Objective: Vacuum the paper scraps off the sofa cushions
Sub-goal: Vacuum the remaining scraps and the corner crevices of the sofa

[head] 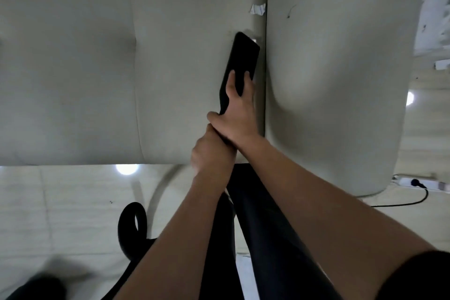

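Mid-sweep: right grip (239,105) and left grip (209,151) are both wrapping tight round the vacuum nozzle (243,56) on the sofa cushion (182,68); paper scrap (257,9) is lying just beyond the nozzle tip, needing a short forward push.

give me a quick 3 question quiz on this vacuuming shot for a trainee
1. True or false: only one hand holds the vacuum nozzle.
2. The paper scrap lies: A) on the sofa cushion, beyond the nozzle tip B) on the floor C) pinched between fingers.
3. Fill in: the hand nearer the nozzle tip is the ____ hand.
Key: 1 false, the left hand and right hand both grip it; 2 A; 3 right.
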